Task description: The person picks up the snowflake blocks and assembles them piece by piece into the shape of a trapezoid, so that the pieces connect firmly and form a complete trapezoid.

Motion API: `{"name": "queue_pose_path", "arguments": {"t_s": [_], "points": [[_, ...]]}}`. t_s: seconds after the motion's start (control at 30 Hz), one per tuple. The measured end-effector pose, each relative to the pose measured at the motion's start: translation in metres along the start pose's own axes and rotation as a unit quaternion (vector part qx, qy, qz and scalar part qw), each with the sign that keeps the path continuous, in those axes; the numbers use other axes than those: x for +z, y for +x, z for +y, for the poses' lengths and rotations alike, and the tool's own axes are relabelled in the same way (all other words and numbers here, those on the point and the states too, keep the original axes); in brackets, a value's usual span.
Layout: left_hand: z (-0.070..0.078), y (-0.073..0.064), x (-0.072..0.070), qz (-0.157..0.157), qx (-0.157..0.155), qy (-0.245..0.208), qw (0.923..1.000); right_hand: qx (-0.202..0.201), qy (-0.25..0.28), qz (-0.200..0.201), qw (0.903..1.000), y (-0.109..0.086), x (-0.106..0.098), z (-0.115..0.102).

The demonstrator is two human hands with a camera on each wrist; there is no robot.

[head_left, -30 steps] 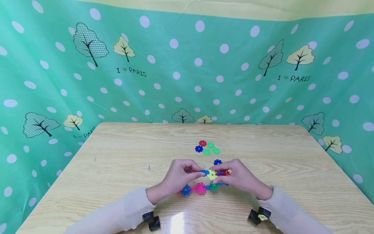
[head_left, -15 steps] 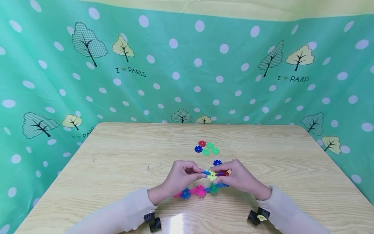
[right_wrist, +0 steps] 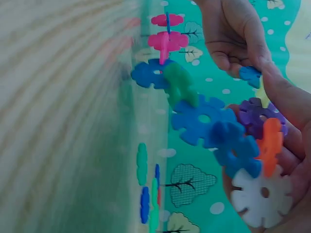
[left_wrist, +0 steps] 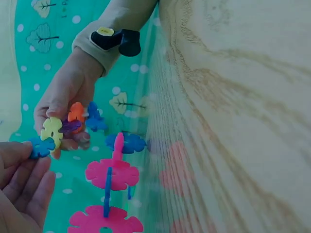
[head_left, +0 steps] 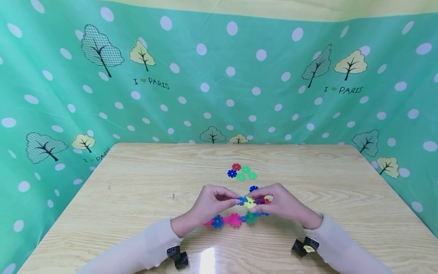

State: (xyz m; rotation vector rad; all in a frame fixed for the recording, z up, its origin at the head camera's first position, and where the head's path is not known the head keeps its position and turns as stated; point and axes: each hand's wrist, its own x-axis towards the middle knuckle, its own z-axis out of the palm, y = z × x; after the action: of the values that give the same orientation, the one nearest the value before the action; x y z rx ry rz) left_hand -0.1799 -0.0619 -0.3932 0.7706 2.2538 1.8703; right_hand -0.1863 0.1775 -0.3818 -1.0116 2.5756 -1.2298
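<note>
Over the wooden surface (head_left: 137, 236), with narrow grips of the left hand (head_left: 213, 201) and right hand (head_left: 281, 201), holds up a multicoloured chain (head_left: 235, 220), pinching a blue disc (head_left: 242, 201) (left) against its yellow disc (head_left: 250, 202) (right). Risks springing a joint through crooked pressure or a tug from the chain's lower part, close enough to snag. Farther off, has five loose discs (head_left: 241, 176); just past the right fingertips, one dark-blue disc (head_left: 253, 188).

Tabletop setup (rm type unclear): wood-grain tbl (head_left: 137, 182) w/ tree-print cloth (head_left: 219, 82) behind.
</note>
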Motion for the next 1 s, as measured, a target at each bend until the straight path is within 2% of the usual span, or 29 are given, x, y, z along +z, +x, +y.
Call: {"name": "queue_pose_path", "arguments": {"t_s": [0.1, 0.23, 0.4, 0.6, 0.77, 1.0], "points": [[0.001, 0.001, 0.0, -0.006, 0.001, -0.004, 1.0, -0.004, -0.012, -0.008, 0.9999, 0.0, -0.003, -0.002], [0.002, 0.002, 0.004, 0.004, -0.004, -0.016, 0.9999, -0.014, -0.014, -0.008, 0.9998, -0.001, -0.003, -0.003], [0.004, 0.003, 0.008, 0.016, -0.017, -0.017, 0.9996, -0.016, 0.012, 0.025, 0.9995, -0.001, -0.001, -0.006], [0.004, 0.004, 0.011, 0.016, -0.024, -0.026, 0.9992, -0.019, 0.048, 0.061, 0.9968, -0.001, 0.004, -0.007], [0.003, 0.006, 0.008, -0.003, -0.05, -0.039, 0.998, 0.007, 0.063, 0.055, 0.9964, -0.001, 0.002, -0.005], [-0.009, 0.022, -0.014, -0.057, -0.098, -0.055, 0.992, 0.024, 0.07, 0.043, 0.9963, -0.003, -0.008, 0.003]]}}
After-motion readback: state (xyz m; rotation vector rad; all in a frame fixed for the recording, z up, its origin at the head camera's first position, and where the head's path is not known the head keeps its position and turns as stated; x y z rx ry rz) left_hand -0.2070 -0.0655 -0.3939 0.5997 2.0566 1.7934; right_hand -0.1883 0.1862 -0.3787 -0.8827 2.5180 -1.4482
